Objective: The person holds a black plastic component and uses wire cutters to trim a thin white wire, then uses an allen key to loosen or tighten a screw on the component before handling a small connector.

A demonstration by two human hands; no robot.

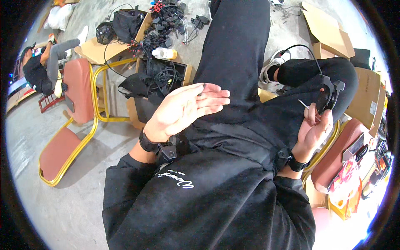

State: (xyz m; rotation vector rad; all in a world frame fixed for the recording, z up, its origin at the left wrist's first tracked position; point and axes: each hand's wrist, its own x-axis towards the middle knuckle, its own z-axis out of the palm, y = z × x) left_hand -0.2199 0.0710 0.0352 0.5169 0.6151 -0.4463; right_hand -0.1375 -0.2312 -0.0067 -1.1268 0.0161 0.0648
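Note:
My left hand is held above my lap with the palm turned up and the fingers stretched out. A small dark speck or piece shows by its fingertips, too small to name. On the right, over my bent knee, my right hand grips a black curved two-pronged device by its lower end. From that device a black cable loops up and away. A thin pale rod also sticks out from the fingers of this hand; its kind cannot be made out. Both wrists wear black straps with small black units.
An open box of black cables stands ahead, with more cable heaps beyond it. A pink chair with a yellow frame is at left; another chair is at right beside cardboard boxes. Another person sits far left.

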